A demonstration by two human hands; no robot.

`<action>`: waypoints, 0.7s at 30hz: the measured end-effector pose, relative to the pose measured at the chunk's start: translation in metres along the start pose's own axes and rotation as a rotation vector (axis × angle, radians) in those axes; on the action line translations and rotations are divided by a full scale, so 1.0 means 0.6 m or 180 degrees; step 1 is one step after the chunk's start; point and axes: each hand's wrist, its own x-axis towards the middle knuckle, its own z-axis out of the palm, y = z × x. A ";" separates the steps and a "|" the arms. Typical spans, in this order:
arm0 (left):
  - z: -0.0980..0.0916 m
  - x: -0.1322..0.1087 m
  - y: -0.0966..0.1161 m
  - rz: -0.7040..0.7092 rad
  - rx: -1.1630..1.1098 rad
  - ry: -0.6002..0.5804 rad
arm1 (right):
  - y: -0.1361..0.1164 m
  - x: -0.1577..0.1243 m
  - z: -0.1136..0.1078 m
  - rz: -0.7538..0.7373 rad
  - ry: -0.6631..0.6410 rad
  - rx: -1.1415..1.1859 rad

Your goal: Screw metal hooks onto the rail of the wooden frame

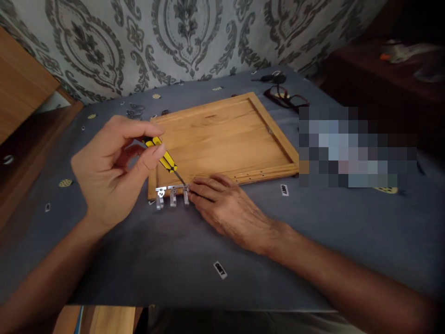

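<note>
My left hand (114,171) pinches the yellow and black handle of a screwdriver (166,158) between thumb and fingers. Its shaft slants down to the right, with the tip at the metal hook rail (170,189). This silvery strip has several hooks hanging from it and lies along the near left edge of a framed wooden board (215,134). My right hand (229,208) rests at the board's near edge, its closed fingers gripping the rail by the screwdriver tip. Those fingers cover the rail's right part, and a screw there cannot be made out.
Dark-framed glasses (287,97) and a key with a ring (274,77) lie beyond the board. Small metal pieces (135,110) sit at the back left. A pixelated patch hides something on the right. Wooden furniture (28,83) stands left of the grey cloth (167,264).
</note>
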 end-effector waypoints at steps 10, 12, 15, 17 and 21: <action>0.003 -0.002 0.000 0.0077 -0.0150 0.0047 | -0.002 -0.004 0.006 0.0048 -0.0152 -0.0077; 0.002 -0.003 0.002 0.0087 -0.0179 0.0045 | -0.002 -0.003 0.005 0.0059 -0.0198 -0.0055; 0.001 -0.006 0.004 0.0059 -0.0182 0.0000 | -0.002 -0.003 0.003 0.0041 -0.0234 -0.0051; 0.001 -0.008 0.004 -0.0045 -0.0213 -0.0009 | -0.001 -0.004 0.004 0.0011 -0.0233 -0.0046; 0.004 -0.009 0.002 -0.0327 -0.0330 0.0046 | 0.002 -0.007 0.009 -0.0034 -0.0132 -0.0088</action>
